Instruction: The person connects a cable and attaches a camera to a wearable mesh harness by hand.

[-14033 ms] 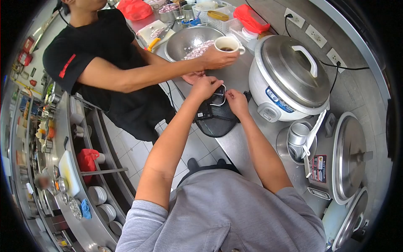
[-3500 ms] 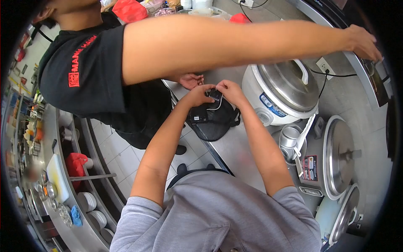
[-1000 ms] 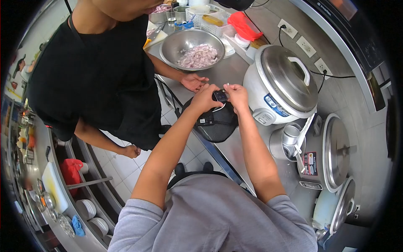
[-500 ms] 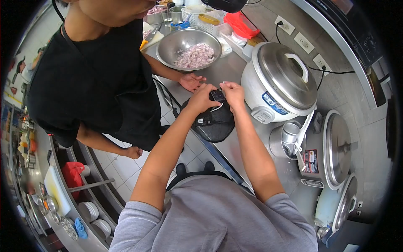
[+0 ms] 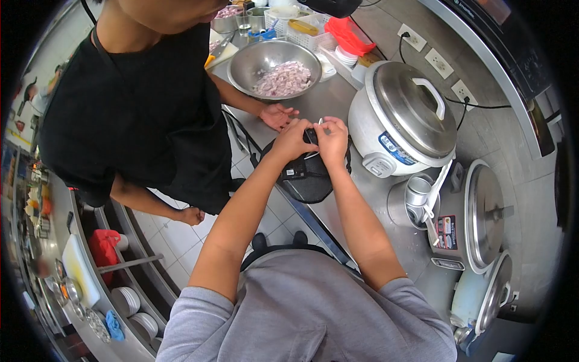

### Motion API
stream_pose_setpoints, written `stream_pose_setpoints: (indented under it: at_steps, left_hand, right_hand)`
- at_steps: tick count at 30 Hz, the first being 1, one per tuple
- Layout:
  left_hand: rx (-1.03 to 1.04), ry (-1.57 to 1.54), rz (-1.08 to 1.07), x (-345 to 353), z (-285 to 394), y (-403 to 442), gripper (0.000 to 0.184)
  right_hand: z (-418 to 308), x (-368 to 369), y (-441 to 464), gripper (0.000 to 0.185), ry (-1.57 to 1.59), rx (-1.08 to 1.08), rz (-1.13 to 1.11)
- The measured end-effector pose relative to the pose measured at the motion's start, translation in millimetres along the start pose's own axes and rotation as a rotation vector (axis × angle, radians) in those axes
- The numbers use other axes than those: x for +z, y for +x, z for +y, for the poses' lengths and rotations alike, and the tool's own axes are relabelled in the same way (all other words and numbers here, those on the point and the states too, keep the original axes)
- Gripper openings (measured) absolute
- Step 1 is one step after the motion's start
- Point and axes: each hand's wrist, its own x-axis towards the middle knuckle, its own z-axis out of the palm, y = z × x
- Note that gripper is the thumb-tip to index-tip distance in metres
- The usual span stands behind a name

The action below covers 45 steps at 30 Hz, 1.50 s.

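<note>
My left hand point(image 5: 291, 142) is closed on a small black box-shaped device point(image 5: 310, 136), gripping its left side. Close against it on the right, my right hand point(image 5: 333, 141) has its fingers pinched around a white cable point(image 5: 312, 155), whose tip shows above the fingers. Much of the device is covered by my hands. Beneath them lies a round black padded bag point(image 5: 309, 188) at the table's edge. A black block with a white label point(image 5: 294, 171) rests on the bag, left of the cable.
A co-worker in a black apron point(image 5: 139, 120) stands at left, one open hand point(image 5: 277, 116) beside mine. A steel bowl of chopped onion point(image 5: 283, 79) sits beyond. To the right stand a large rice cooker point(image 5: 386, 136), metal cups point(image 5: 417, 190) and another cooker point(image 5: 482, 217).
My right hand has closed in on the device and now covers more of it. The left hand keeps its grip; the view has shifted slightly.
</note>
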Motion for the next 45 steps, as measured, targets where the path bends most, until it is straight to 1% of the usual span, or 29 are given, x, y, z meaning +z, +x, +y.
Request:
stream_pose_setpoints:
  at_steps: [1, 3, 4, 5, 7, 8, 11, 13, 15, 19, 23, 25, 26, 28, 29, 31, 32, 37, 40, 45]
  left_hand:
    - [-0.025, 0.011, -0.013, 0, 0, 0, 0.068]
    - [-0.055, 0.02, -0.022, 3, -3, 2, 0.067]
    - [-0.008, 0.032, 0.004, 4, -7, 3, 0.067]
    - [0.038, 0.044, 0.028, 6, -11, 3, 0.067]
    - [0.005, 0.037, -0.01, 2, -9, 5, 0.067]
    - [-0.016, 0.032, -0.044, 0, -7, 6, 0.068]
    - [0.004, 0.041, -0.049, 0, -8, 7, 0.067]
    - [0.006, 0.048, -0.066, -2, -8, 9, 0.067]
    - [-0.017, -0.004, -0.101, -2, -9, 10, 0.067]
    - [0.011, -0.028, -0.079, 0, -10, 9, 0.068]
    - [-0.012, -0.008, -0.095, -5, -2, 7, 0.068]
    - [-0.015, 0.005, -0.098, -6, -1, 6, 0.067]
    - [-0.013, 0.006, -0.093, -6, -1, 6, 0.068]
    - [-0.011, 0.008, -0.086, -6, -1, 7, 0.068]
    - [-0.018, -0.001, -0.089, -6, -1, 7, 0.069]
    - [-0.025, -0.01, -0.093, -5, -2, 6, 0.069]
    - [-0.028, -0.011, -0.094, -5, -2, 6, 0.069]
    - [0.007, -0.03, -0.079, -3, -5, 7, 0.069]
    - [-0.019, -0.013, -0.099, -4, -4, 8, 0.069]
    - [-0.055, 0.052, -0.105, -6, -1, 7, 0.07]
  right_hand:
    - [-3, 0, -2, 0.016, -0.051, -0.065, 0.03]
    - [-6, -1, -2, 0.015, -0.078, -0.075, 0.028]
    - [-6, -1, -3, 0.015, -0.105, -0.081, 0.028]
    - [-7, -1, -4, 0.015, -0.105, -0.079, 0.021]
    - [-13, -4, -4, 0.016, -0.118, -0.005, -0.044]
    - [-11, -5, -4, 0.016, -0.119, -0.004, -0.046]
    - [-5, -2, -6, 0.017, -0.118, -0.03, -0.041]
    - [-4, -2, -9, 0.018, -0.052, -0.019, -0.034]
    - [-2, -3, -8, 0.018, -0.045, -0.022, -0.038]
    - [-2, -7, -6, 0.018, -0.045, -0.007, -0.058]
    - [1, -10, -3, 0.018, -0.051, -0.001, -0.084]
    - [3, -13, 0, 0.021, 0.008, 0.065, -0.171]
    - [3, -15, 1, 0.021, 0.009, 0.063, -0.171]
    - [1, -20, 4, 0.029, 0.099, 0.135, -0.119]
    - [1, -22, 7, 0.029, 0.1, 0.133, -0.12]
    - [6, -27, 14, 0.032, -0.028, 0.184, -0.134]
    - [8, -28, 16, 0.032, -0.028, 0.184, -0.134]
    - [3, -31, 23, 0.03, 0.037, 0.222, -0.238]
    - [-3, -29, 24, 0.031, 0.094, 0.251, -0.297]
    - [-7, -26, 26, 0.032, 0.079, 0.279, -0.402]
